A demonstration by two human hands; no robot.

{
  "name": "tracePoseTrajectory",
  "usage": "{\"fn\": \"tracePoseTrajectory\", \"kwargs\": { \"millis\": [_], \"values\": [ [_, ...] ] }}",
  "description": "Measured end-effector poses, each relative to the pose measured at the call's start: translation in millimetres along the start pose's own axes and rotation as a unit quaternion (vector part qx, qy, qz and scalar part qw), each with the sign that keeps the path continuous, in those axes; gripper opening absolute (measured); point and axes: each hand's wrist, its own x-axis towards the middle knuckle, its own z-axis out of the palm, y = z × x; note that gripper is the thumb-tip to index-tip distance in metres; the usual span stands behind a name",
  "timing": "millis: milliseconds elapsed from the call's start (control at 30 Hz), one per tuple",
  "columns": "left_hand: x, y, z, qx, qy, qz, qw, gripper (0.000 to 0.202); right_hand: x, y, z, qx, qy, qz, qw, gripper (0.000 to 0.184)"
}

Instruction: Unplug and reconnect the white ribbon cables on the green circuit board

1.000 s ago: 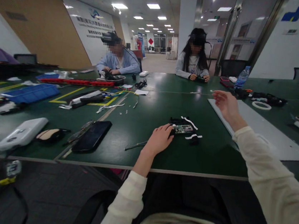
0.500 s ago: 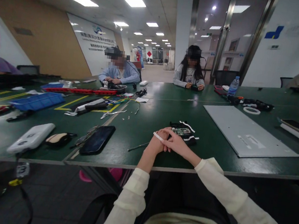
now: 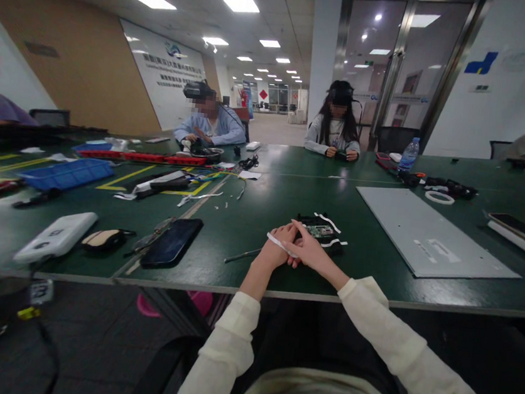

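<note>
My left hand (image 3: 277, 253) rests at the circuit board (image 3: 321, 231), palm down, with a narrow white strip (image 3: 276, 241) across its back. Crossing over it from the right is my right hand (image 3: 312, 251), its thumb and fingers closed at the strip's right end. Most of my left fingers are hidden beneath the right hand. The board sits in a black housing with white strips sticking out on its right side. A thin dark rod or cable (image 3: 241, 256) lies left of my hands.
A black phone (image 3: 172, 243), a computer mouse (image 3: 106, 239) and a white box-like device (image 3: 56, 238) lie to the left. At the right are a grey panel (image 3: 429, 235), a tape roll (image 3: 439, 197) and a bottle (image 3: 409, 155). Two people sit across the table.
The strip on my left hand now shows longer and reaches further right, toward my right thumb. Both hands have otherwise barely moved. One person opposite has raised a hand slightly.
</note>
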Motion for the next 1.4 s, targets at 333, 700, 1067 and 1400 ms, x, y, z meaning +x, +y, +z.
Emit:
{"fn": "tracePoseTrajectory", "kwargs": {
  "millis": [333, 700, 1067, 1400],
  "values": [
    [6, -3, 6.5, -0.023, 0.046, 0.029, 0.998, 0.040, -24, -40, -82, -0.113, 0.042, 0.045, 0.992, 0.073],
    [15, 1, 5.8, -0.032, 0.069, 0.012, 0.997, 0.047, -22, 64, -251, -0.501, 0.390, 0.210, 0.744, 0.059],
    [59, -17, 21.7, -0.078, -0.063, 0.005, 0.995, 0.094, -19, 101, -268, -0.553, 0.305, 0.255, 0.732, 0.058],
    [51, -15, 17.7, -0.120, -0.096, -0.018, 0.988, 0.104, -19, 110, -273, -0.555, 0.270, 0.248, 0.747, 0.065]
  ]
}}
